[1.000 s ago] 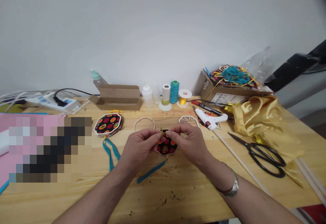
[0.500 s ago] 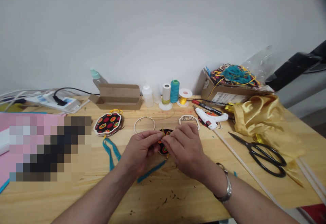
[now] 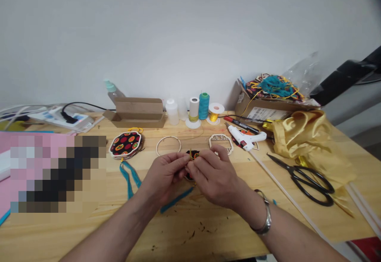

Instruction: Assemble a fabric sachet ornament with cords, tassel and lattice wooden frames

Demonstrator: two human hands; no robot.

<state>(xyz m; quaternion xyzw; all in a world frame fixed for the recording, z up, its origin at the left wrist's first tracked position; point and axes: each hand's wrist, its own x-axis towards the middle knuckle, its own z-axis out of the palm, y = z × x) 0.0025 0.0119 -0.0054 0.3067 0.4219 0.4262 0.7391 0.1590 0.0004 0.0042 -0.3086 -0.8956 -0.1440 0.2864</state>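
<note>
Both hands meet over the middle of the wooden table [image 3: 208, 230]. My left hand [image 3: 165, 174] pinches the yellow cord at the top of a small black fabric ornament [image 3: 195, 155] with red and orange dots. My right hand [image 3: 212, 174] is closed over the same ornament and covers most of it. A teal tassel [image 3: 177, 200] trails from under the hands toward me. A silver bracelet [image 3: 264, 218] sits on my right wrist.
A stack of matching ornaments [image 3: 126, 145], a wooden ring [image 3: 168, 145] and a fretwork wooden frame [image 3: 220, 142] lie behind the hands. A glue gun [image 3: 245, 138], black scissors [image 3: 306, 178], gold fabric [image 3: 309, 143], thread spools [image 3: 204, 106] and cardboard boxes [image 3: 135, 113] stand further back and right.
My right hand has moved left and down over the ornament, covering it, and the two hands have closed together. The left hand has barely moved.
</note>
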